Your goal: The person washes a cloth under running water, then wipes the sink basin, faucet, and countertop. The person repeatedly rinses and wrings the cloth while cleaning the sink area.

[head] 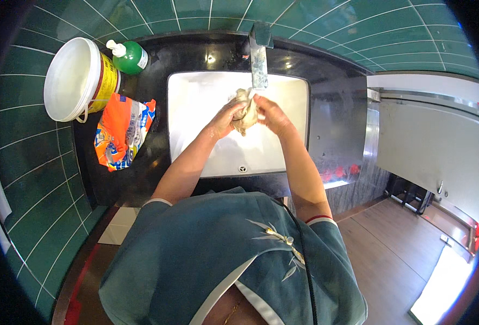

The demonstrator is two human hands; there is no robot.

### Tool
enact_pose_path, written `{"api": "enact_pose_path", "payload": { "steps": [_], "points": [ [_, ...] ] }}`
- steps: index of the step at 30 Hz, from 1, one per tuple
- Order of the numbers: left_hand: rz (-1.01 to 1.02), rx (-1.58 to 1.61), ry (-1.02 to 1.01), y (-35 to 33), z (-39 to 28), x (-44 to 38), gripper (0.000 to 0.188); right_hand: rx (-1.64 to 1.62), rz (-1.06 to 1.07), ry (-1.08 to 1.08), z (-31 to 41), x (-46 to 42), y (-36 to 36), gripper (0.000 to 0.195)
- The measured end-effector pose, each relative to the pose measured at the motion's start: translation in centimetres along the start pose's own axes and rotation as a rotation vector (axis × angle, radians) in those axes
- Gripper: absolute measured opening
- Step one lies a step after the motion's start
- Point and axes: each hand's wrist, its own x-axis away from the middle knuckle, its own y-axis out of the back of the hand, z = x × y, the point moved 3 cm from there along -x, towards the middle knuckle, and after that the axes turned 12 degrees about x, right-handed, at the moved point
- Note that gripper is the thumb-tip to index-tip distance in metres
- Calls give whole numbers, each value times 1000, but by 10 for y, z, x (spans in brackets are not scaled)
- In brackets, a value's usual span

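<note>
Over a white rectangular sink (223, 158), my left hand (224, 120) grips a bunched, wet-looking beige cloth (245, 115) by its left side. My right hand (273, 115) is at the cloth's right side with fingers bent; whether it grips the cloth is hard to tell. The cloth hangs just below the end of a square metal faucet (259, 65), with its lower tip pointing down into the basin. Water from the spout cannot be made out clearly.
Left of the sink, on the black countertop (162, 53), stand a white plastic bucket (71, 81) with a yellow label, a green pump bottle (129, 57) and a crumpled orange plastic bag (119, 134). Green wall tiles rise behind. A pale door (426, 142) is at the right.
</note>
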Motion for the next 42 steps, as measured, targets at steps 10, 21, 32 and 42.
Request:
{"api": "enact_pose_path", "payload": {
  "steps": [10, 21, 32, 42],
  "points": [
    [-100, 369, -27, 12, -2, 8, 39, 914, -565, 726, -10, 0, -32, 15],
    [-219, 514, -111, 16, 53, -37, 17, 1209, -667, 469, 4, -18, -48, 20],
    [-134, 330, -177, 39, 45, -30, 25, 1484, -449, 404, -6, -15, -58, 28],
    [-150, 306, -144, 36, 35, -31, 26, 1150, -626, 807, -31, -15, -69, 19]
  ]
}}
